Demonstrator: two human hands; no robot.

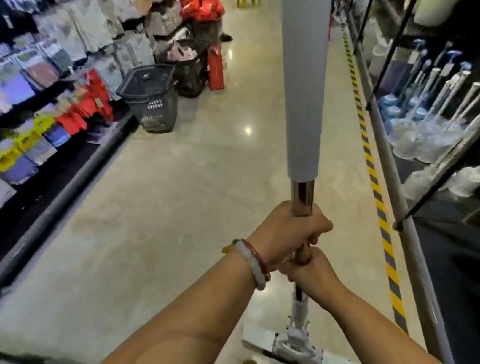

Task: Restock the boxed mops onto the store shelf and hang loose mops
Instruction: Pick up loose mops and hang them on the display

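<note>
**Loose mop upright in both hands, hanging rack off to its right**

I have the loose mop (300, 157) standing nearly vertical in the aisle, its long axis running from the flat white head (291, 348) near the floor, low in my view, up past the camera and out of the top of the frame. The upper shaft wears a grey sleeve; below that is a bare chrome stretch, and that is where I hold it. My left hand (290, 233) is closed around the chrome just under the sleeve, and my right hand (311, 274) is closed around the shaft directly below it, the two touching, one stacked on the other. A bangle (255, 262) sits on the left wrist.

Everything turns on the side: the shelf (441, 120) with hanging mops (438, 99) lies to the right of the mop I hold, across the yellow-and-black floor stripe (373, 177), and those handles slant across its dark rails. I judge the mop must swing right and tip to match them; my right hand is the nearer one to that rack.

To the mop's left, well apart, stand stacked black baskets (151, 98) beside a shelf of packaged goods (17, 99). No boxed mops that I can make out.
</note>
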